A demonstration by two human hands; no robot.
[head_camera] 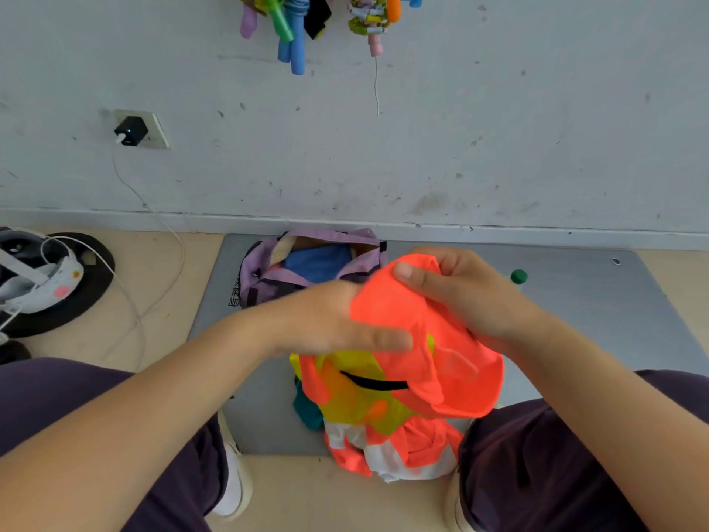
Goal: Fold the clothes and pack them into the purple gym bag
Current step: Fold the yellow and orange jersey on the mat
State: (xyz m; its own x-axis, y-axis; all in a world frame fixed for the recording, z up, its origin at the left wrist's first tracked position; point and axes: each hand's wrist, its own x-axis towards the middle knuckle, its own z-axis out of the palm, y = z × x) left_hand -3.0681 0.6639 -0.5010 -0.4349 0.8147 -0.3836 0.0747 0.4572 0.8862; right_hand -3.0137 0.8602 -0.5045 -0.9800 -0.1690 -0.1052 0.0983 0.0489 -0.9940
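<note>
Bag: purple gym bag unzipped, blue cloth inside.
Hands: right hand pinches orange garment; left hand flat against it, blurred.

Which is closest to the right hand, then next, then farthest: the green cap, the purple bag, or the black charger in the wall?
From the right hand:
1. Green cap, just to its right on the grey mat.
2. Purple bag, to its left, by the wall.
3. Black charger, far left, up in the wall socket.
</note>
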